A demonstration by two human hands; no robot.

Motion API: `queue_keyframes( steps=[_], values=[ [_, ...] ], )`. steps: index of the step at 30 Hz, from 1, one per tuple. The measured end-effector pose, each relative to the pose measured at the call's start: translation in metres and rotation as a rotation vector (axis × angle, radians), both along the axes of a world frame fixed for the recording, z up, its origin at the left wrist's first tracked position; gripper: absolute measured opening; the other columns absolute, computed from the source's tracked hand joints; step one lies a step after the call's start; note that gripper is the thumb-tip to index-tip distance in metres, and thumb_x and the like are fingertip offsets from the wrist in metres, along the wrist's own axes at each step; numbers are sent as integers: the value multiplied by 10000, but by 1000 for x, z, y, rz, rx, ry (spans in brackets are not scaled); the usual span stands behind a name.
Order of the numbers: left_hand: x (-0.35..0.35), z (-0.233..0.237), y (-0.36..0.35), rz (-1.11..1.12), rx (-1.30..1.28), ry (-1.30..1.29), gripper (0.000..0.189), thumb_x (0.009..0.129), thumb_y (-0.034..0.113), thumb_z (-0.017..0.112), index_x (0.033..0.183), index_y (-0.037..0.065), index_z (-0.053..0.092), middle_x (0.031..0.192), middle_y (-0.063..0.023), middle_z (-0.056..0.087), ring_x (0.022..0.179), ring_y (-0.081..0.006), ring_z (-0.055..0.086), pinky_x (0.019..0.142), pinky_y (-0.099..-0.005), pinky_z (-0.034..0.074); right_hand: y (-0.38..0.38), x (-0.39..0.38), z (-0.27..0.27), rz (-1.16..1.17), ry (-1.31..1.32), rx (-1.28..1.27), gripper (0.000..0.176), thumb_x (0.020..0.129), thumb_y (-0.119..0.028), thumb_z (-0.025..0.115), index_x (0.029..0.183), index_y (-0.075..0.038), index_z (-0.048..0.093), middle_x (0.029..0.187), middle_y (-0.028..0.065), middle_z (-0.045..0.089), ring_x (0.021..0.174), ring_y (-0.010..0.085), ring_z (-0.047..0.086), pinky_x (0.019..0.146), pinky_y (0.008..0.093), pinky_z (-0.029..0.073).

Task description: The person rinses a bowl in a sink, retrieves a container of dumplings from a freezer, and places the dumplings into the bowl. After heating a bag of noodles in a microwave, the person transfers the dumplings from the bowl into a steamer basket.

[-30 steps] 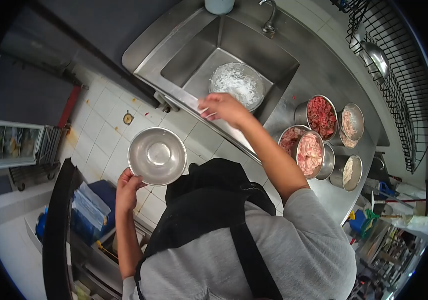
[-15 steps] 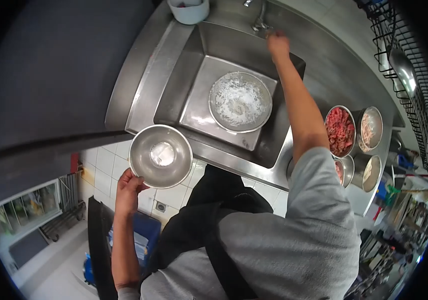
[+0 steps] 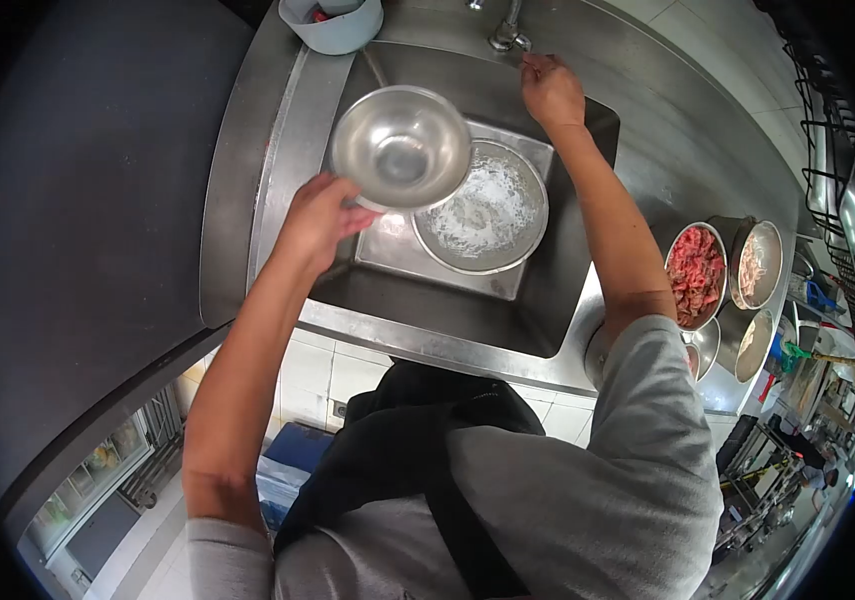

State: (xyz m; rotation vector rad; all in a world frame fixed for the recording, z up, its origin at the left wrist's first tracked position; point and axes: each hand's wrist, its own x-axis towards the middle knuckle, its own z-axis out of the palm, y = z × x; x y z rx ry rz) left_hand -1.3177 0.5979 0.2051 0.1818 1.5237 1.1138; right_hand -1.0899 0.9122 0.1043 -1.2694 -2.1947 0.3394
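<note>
My left hand [image 3: 323, 225] grips the near rim of a shiny metal bowl [image 3: 403, 150], with the thumb at its edge. The bowl hangs tilted above the left side of the sink [image 3: 493, 320] and looks bare inside. Under it and partly covered, a larger round metal bowl [image 3: 483, 210] stands on the sink floor; a white, patchy substance, which I cannot identify, spreads over its inside. At the back of the sink, my right hand [image 3: 555, 92] has its fingers curled together at the small handle of the tap [image 3: 510, 38]. The fingertips are partly hidden.
On the counter at right stand several metal containers, one with red raw meat [image 3: 696, 275], another with pale shreds [image 3: 753, 265]. A white tub [image 3: 338, 25] sits at the back left corner. A black wire rack [image 3: 828, 130] hangs at far right.
My left hand has carried the metal bowl up and right, from outside the sink's front edge to above the sink. My right hand stays near the tap.
</note>
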Motion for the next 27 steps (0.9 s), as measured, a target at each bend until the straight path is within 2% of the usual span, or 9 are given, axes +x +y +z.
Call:
queue_keyframes(
  steps=[3,10,12,16,19,22,24,25,27],
  values=[
    [8,-7,50,-29,27,-10,283,939,122,623,1176,3,524,1205,-162,635,1007,-339,744,890,-389,594,4,2,4,40,-107,2,251,942,-268,637,1101,-142,783,1106,165,732,1025,398,697,889,482,569],
    [27,-9,101,6,64,-120,219,952,102,603,1142,28,524,1169,-152,647,1011,-344,739,905,-406,587,25,7,-1,19,22,-315,266,941,-277,630,1118,-166,795,1103,156,756,1032,380,709,912,466,566],
    [27,-11,107,11,55,-141,69,946,97,615,995,83,569,1124,-105,617,1070,-358,711,1012,-459,536,25,7,0,24,-21,-295,271,942,-285,629,1119,-167,796,1061,158,763,1019,376,716,918,455,566],
    [26,-15,111,20,37,-126,68,943,92,615,994,86,569,1128,-108,619,1063,-356,713,996,-454,542,33,7,-8,44,-28,-301,266,937,-290,634,1110,-171,797,1063,156,761,1013,394,709,907,467,566],
    [23,-20,112,-6,17,-129,75,933,93,621,984,86,566,1090,-101,629,1043,-342,719,974,-445,548,36,7,-14,59,12,-253,240,928,-268,645,1070,-153,800,1017,149,773,956,345,738,874,430,577],
    [20,-30,110,-83,-42,-225,91,923,97,629,992,85,571,1054,-93,642,1025,-322,721,957,-429,548,42,2,-23,52,251,-469,180,942,-221,667,1022,-105,780,921,125,782,850,283,751,824,382,589],
    [22,-35,112,-187,-20,-149,96,911,82,626,1001,67,595,1088,-105,667,1011,-297,727,935,-435,560,40,-4,-8,-177,646,-999,207,1022,-176,621,1133,-23,705,943,61,743,838,209,718,784,336,576],
    [20,-37,111,-185,-23,-150,96,911,82,626,1001,67,595,1088,-105,667,1011,-297,727,935,-435,560,44,-7,0,-177,645,-1003,207,1022,-176,621,1133,-23,705,943,61,743,838,209,718,784,336,576],
    [18,-42,108,-603,-17,808,117,882,36,615,999,33,621,1230,-162,676,946,-324,751,854,-441,593,62,-6,6,-252,822,-1302,245,1043,-144,587,1252,-20,623,1137,156,695,980,282,701,847,395,582]
  ],
)
